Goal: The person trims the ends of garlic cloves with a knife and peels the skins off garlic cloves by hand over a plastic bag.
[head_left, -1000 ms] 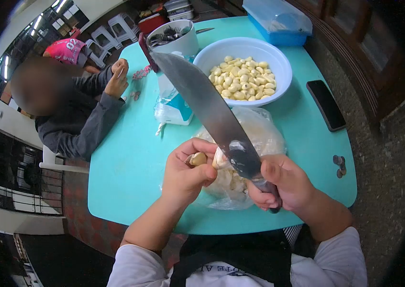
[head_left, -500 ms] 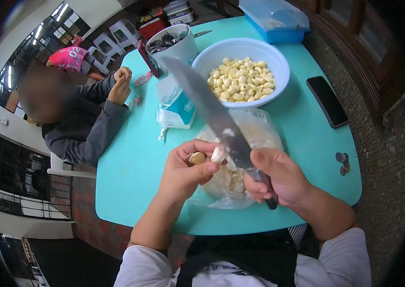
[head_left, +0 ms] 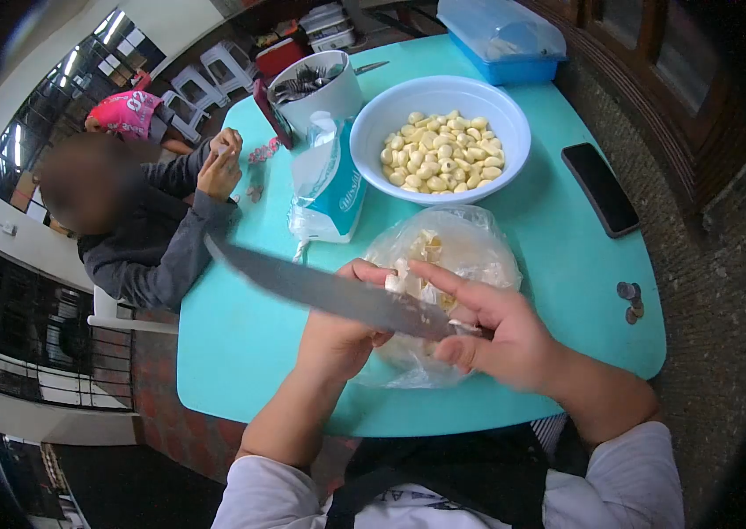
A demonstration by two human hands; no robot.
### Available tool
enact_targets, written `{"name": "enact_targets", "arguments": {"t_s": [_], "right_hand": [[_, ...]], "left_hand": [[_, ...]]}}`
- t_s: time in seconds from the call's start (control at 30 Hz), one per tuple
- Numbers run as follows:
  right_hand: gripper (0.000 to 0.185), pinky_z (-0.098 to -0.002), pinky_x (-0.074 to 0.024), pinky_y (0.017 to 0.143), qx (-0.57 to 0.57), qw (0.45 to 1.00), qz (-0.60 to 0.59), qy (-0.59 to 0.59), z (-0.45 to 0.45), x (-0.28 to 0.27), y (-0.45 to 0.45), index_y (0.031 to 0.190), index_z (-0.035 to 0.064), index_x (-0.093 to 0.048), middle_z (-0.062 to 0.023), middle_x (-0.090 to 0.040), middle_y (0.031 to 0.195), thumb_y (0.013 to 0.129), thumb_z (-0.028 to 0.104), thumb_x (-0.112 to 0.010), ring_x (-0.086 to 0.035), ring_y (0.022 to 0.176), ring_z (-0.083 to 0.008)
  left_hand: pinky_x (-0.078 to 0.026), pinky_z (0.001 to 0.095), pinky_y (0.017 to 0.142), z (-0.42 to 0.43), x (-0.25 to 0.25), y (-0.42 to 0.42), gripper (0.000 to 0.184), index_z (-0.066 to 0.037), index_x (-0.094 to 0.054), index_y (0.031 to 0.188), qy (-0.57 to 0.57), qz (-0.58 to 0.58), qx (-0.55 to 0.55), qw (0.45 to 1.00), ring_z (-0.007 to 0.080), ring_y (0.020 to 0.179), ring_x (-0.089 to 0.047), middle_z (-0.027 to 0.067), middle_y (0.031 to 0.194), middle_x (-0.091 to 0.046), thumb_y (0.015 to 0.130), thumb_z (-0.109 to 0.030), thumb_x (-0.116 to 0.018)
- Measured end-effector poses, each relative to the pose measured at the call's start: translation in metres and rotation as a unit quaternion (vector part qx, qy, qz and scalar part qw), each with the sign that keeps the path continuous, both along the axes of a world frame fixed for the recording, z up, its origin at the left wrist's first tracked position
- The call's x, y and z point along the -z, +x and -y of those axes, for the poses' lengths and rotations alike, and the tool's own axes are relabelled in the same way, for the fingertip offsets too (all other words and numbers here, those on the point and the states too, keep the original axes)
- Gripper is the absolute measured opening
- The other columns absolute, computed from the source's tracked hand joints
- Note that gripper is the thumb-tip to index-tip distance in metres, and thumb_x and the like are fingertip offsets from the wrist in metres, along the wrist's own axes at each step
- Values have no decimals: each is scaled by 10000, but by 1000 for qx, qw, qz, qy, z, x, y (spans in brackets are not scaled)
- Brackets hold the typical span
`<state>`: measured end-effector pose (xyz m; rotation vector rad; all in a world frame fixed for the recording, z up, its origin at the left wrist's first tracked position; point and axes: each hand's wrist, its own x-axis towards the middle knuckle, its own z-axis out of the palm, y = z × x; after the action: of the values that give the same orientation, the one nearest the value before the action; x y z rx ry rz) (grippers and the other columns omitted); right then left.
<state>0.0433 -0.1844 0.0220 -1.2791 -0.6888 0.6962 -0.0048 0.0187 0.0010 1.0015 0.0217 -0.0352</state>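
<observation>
1. Swung down since the earlier frame, the knife (head_left: 337,293) now reaches left across the left hand (head_left: 334,342), its tip no longer aimed at the far side; the right hand (head_left: 509,333) has stretched its forefinger out to a garlic clove (head_left: 397,281).
2. Far left, a seated person in a dark sleeve (head_left: 157,269) holds both hands together at the edge of the table (head_left: 249,370). Beyond, someone in a pink shirt (head_left: 129,113) leans beside white stools (head_left: 223,70).
3. Left of the table's middle stands a tissue pack (head_left: 327,189), and just farther, a white container (head_left: 335,106) filled with dark-looking cutlery (head_left: 304,84).
4. Near the middle, the left hand pinches the white clove in its fingers, just beyond the blade; the palm is hidden, so I cannot tell whether it holds more.
5. Beyond the clove sits a pale blue bowl (head_left: 516,145) of peeled cloves (head_left: 443,157). Nearer, under the hands, lies a clear plastic bag (head_left: 489,256) with pale scraps.
6. Farther right, the right hand grips the knife by its handle end, blade flat-on and slightly blurred.
7. At the far right edge stands a blue box (head_left: 509,69); nearer are a dark phone (head_left: 600,189) and a few coins (head_left: 630,301).
</observation>
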Motion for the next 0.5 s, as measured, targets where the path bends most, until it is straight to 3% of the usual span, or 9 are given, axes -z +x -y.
{"name": "enact_targets", "arguments": {"t_s": [0.07, 0.1, 0.17, 0.27, 0.43, 0.5], "right_hand": [[686, -182, -331, 534, -5, 999, 45, -21, -1, -4, -3, 1376, 37, -309, 45, -416, 672, 824, 242, -660, -357, 586, -32], [702, -186, -339, 544, -5, 997, 61, -36, 0, -9, -5, 1379, 36, -299, 41, -414, 678, 818, 243, -667, -358, 596, -37], [703, -191, -384, 650, -32, 994, 67, -86, 3, -19, -2, 1373, 39, -322, -44, -539, 884, 805, 253, -678, -442, 725, -35], [649, -226, -427, 744, -11, 988, 140, -70, 0, -12, -3, 1343, 36, -380, -106, -617, 1002, 803, 240, -677, -539, 833, -80], [517, -269, -448, 611, 52, 960, 271, -43, -4, -2, -2, 1266, 96, -501, -106, -614, 716, 801, 247, -667, -537, 579, -119], [485, -283, -464, 658, 77, 953, 293, -21, -6, -1, -2, 1245, 73, -518, -131, -627, 753, 807, 228, -657, -597, 644, -155]], "left_hand": [[-479, 234, 599, 8, -1, 0, 319, -48, -532, 960, -17, -14, -29, 999, 120, 678, -585, 68, 852, -618, 750, -190, -724], [-505, 266, 704, 3, 5, 0, 299, -50, -536, 946, -46, 9, 9, 999, 135, 784, -610, 55, 864, -617, 772, -226, -704], [-505, 264, 708, 2, 11, 1, 283, -52, -537, 941, -42, 16, 4, 999, 128, 787, -609, 53, 875, -619, 775, -212, -701], [-516, 257, 668, 6, 7, 0, 299, -53, -526, 917, -10, 29, -21, 999, 135, 766, -617, 63, 876, -619, 758, -226, -710], [-523, 255, 641, 7, 3, -2, 305, -50, -517, 908, 15, -3, -48, 999, 138, 757, -616, 66, 879, -617, 737, -197, -722], [-522, 250, 632, 9, 3, -4, 307, -48, -519, 914, 21, -4, -61, 998, 140, 762, -614, 68, 876, -616, 728, -176, -728]]}}
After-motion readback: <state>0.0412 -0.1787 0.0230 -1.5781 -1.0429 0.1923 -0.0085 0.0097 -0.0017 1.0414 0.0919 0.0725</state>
